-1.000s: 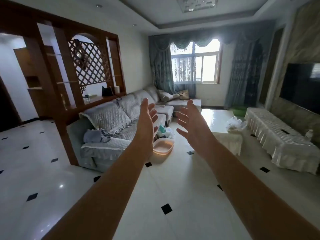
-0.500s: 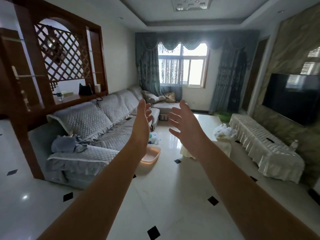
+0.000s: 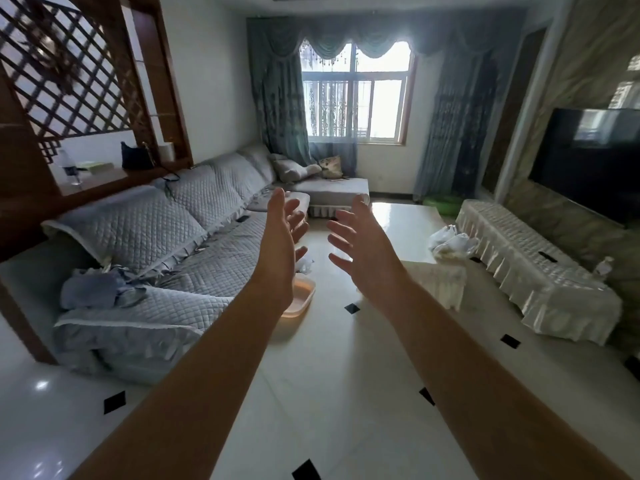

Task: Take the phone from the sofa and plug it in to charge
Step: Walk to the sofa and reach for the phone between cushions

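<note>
A long grey quilted sofa (image 3: 194,244) runs along the left wall. A small dark flat object that looks like the phone (image 3: 242,218) lies on a seat near the backrest, well ahead of my hands. My left hand (image 3: 280,247) and my right hand (image 3: 363,251) are stretched out in front of me at mid-frame, palms facing each other, fingers spread, holding nothing. No charger or cable is clearly visible.
A pink basin (image 3: 298,301) sits on the tiled floor by the sofa. A pale coffee table (image 3: 408,220) with white bags (image 3: 450,240) stands ahead, and a covered TV bench (image 3: 540,271) lines the right wall. Blue clothes (image 3: 93,289) lie on the sofa's near end.
The view has moved forward and turned left, so the sofa is closer and larger. Both hands stay raised and spread in front of me.
</note>
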A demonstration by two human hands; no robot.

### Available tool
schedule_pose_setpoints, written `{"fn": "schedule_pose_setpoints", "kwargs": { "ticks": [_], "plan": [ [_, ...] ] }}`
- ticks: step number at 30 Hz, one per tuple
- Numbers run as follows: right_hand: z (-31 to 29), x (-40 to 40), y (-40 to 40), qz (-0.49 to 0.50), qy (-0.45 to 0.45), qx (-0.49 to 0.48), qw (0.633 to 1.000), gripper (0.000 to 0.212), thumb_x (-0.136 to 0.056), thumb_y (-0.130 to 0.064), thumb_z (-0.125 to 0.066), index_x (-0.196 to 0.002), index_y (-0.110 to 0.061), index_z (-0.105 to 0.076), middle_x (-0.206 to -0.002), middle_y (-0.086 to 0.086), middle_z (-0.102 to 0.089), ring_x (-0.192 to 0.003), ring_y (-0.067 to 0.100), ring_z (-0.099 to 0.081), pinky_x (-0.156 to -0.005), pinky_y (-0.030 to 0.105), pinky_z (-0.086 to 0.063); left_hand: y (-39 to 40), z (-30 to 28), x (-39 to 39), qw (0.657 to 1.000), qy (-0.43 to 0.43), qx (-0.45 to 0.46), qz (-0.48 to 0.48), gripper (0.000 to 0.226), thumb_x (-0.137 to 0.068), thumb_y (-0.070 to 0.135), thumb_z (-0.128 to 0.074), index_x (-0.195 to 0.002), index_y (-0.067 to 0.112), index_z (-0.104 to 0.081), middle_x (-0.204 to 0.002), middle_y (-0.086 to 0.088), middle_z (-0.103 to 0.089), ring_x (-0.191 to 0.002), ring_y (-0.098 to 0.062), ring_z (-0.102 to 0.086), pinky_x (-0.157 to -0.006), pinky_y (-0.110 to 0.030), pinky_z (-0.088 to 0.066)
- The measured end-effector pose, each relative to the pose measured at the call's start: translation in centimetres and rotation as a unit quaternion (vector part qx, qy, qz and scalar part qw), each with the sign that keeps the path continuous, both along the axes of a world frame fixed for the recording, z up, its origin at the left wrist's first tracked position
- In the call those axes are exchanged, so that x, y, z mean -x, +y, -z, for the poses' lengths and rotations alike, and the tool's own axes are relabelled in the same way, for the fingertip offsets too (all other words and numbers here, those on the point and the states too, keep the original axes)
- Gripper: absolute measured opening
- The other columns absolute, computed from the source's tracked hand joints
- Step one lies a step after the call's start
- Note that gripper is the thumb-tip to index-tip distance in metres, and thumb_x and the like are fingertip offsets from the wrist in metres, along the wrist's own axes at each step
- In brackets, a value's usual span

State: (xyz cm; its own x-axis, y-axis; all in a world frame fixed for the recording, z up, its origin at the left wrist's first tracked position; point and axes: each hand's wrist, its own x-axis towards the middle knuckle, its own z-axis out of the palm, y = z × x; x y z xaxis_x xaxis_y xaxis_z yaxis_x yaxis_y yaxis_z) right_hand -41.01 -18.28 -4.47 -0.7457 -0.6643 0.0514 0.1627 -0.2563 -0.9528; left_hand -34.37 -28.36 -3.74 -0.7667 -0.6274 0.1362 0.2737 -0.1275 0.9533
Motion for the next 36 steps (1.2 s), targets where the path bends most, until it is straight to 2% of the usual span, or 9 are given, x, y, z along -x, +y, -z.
{"fn": "schedule_pose_setpoints", "kwargs": {
  "ticks": [3, 6, 8, 12, 19, 24, 31, 36],
  "plan": [
    [0.2, 4.5, -2.4, -0.015, -0.026, 0.032, 0.999, 0.038, -0.089, -0.06, -0.044, -0.108, -0.028, -0.055, -0.122, -0.002, -0.056, -0.126, 0.022, -0.048, -0.109, 0.043, -0.035, -2.2, -0.3, 4.5, 1.0, -0.009, 0.016, -0.013, 0.064, -0.095, 0.062, -0.023, -0.139, 0.022, -0.047, -0.148, -0.005, -0.047, -0.129, -0.02, -0.047, -0.111, -0.048, -0.029],
    [-0.1, 9.1, -4.5, -0.028, -0.03, 0.054, 0.998, 0.054, -0.092, -0.057, -0.041, -0.13, -0.02, -0.049, -0.138, 0.005, -0.051, -0.132, 0.025, -0.045, -0.112, 0.046, -0.031, -4.3, -1.3, 9.0, 0.999, -0.017, 0.029, -0.034, 0.061, -0.095, 0.062, -0.024, -0.135, 0.024, -0.049, -0.146, -0.004, -0.049, -0.125, -0.019, -0.049, -0.105, -0.045, -0.033],
    [-0.7, 11.7, -5.7, -0.033, -0.027, 0.055, 0.998, 0.06, -0.093, -0.055, -0.039, -0.139, -0.016, -0.043, -0.144, 0.007, -0.047, -0.133, 0.026, -0.043, -0.114, 0.047, -0.029, -5.3, -1.7, 11.7, 0.998, -0.017, 0.036, -0.038, 0.064, -0.095, 0.062, -0.024, -0.139, 0.023, -0.047, -0.148, -0.005, -0.046, -0.129, -0.021, -0.046, -0.107, -0.046, -0.032],
    [-1.6, 17.1, -8.2, -0.041, -0.006, 0.049, 0.998, 0.062, -0.094, -0.056, -0.037, -0.142, -0.017, -0.04, -0.144, 0.007, -0.048, -0.133, 0.025, -0.044, -0.113, 0.045, -0.031, -7.6, -2.0, 16.6, 0.998, 0.004, 0.03, -0.059, 0.065, -0.094, 0.062, -0.024, -0.143, 0.022, -0.043, -0.151, -0.006, -0.043, -0.134, -0.022, -0.043, -0.113, -0.05, -0.027],
    [-1.3, 24.4, -13.7, -0.065, -0.004, 0.039, 0.997, 0.061, -0.094, -0.054, -0.035, -0.141, -0.016, -0.037, -0.148, 0.008, -0.043, -0.134, 0.026, -0.041, -0.113, 0.045, -0.031, -13.0, -1.8, 23.6, 0.996, -0.003, 0.017, -0.091, 0.063, -0.097, 0.057, -0.024, -0.145, 0.019, -0.04, -0.153, -0.007, -0.04, -0.136, -0.024, -0.04, -0.115, -0.052, -0.024],
    [-0.9, 30.4, -19.6, -0.06, -0.005, 0.031, 0.998, 0.058, -0.095, -0.053, -0.037, -0.139, -0.015, -0.041, -0.144, 0.008, -0.048, -0.131, 0.024, -0.045, -0.111, 0.045, -0.032, -18.2, -0.9, 29.5, 0.995, -0.002, 0.028, -0.096, 0.061, -0.098, 0.054, -0.026, -0.144, 0.016, -0.041, -0.152, -0.009, -0.041, -0.136, -0.025, -0.041, -0.115, -0.052, -0.025],
    [-0.1, 40.4, -29.3, -0.028, 0.016, -0.01, 0.999, 0.064, -0.093, -0.055, -0.038, -0.143, -0.015, -0.038, -0.144, 0.008, -0.048, -0.132, 0.024, -0.045, -0.113, 0.048, -0.03, -29.1, 0.1, 39.9, 0.997, 0.007, 0.012, -0.075, 0.061, -0.098, 0.053, -0.024, -0.144, 0.017, -0.042, -0.153, -0.008, -0.04, -0.138, -0.024, -0.038, -0.114, -0.047, -0.025],
    [0.1, 47.3, -35.6, -0.012, 0.02, -0.017, 1.0, 0.06, -0.091, -0.058, -0.041, -0.136, -0.018, -0.045, -0.136, 0.005, -0.055, -0.13, 0.021, -0.048, -0.11, 0.045, -0.033, -35.4, -0.3, 47.7, 0.999, 0.001, 0.005, -0.038, 0.061, -0.1, 0.051, -0.023, -0.146, 0.015, -0.037, -0.156, -0.011, -0.035, -0.141, -0.028, -0.034, -0.115, -0.047, -0.023]
  ]
}}
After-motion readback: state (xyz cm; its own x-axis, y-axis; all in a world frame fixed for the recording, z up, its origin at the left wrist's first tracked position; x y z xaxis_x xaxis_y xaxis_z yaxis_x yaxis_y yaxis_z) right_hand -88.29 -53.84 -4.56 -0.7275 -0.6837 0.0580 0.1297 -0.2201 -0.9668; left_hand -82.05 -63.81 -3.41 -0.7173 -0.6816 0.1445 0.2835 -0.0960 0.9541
